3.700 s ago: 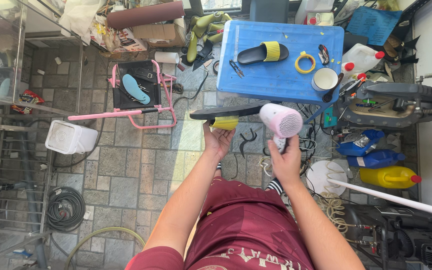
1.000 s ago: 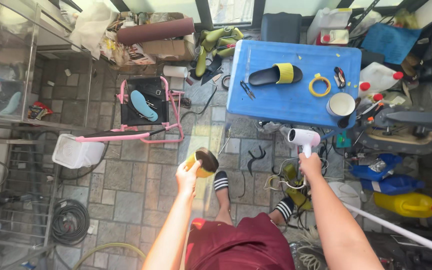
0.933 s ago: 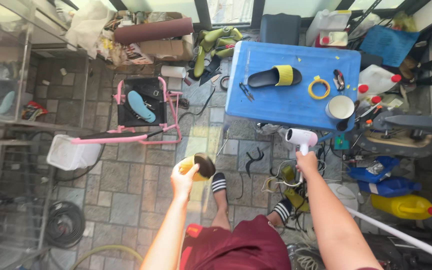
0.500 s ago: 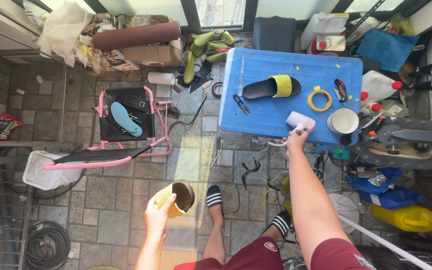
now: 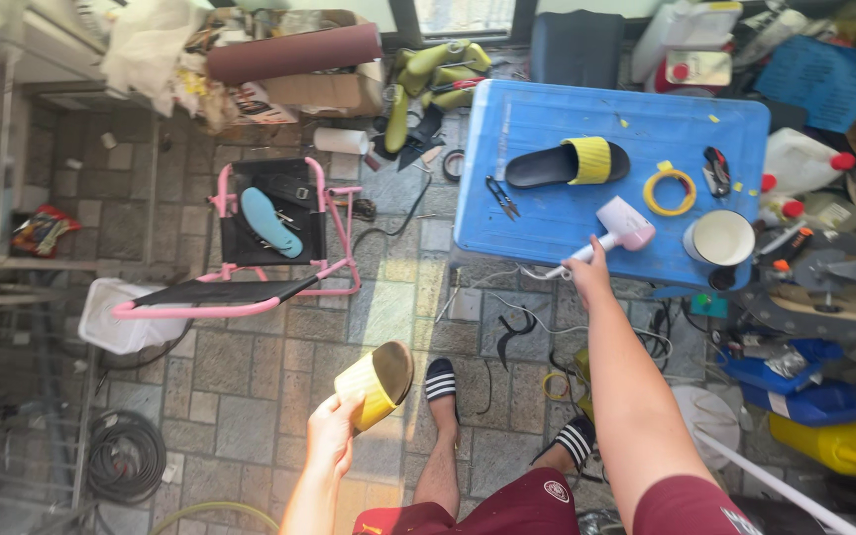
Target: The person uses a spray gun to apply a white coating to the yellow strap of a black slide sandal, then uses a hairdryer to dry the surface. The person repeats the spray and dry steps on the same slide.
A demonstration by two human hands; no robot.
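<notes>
Pink-white hair dryer [image 5: 622, 223] now lies flat on the blue plastic table [image 5: 547, 223], down from mid-air a second ago. Your right hand [image 5: 587, 274] touches its handle end; grip unclear. Your left hand [image 5: 332, 433] is closed on the yellow-strapped slide sandal [image 5: 376, 381], low over the paved floor.

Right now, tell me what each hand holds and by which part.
Left hand: yellow-strapped slipper, gripped at its strap end. Right hand: pink hair dryer, by its handle.
</notes>
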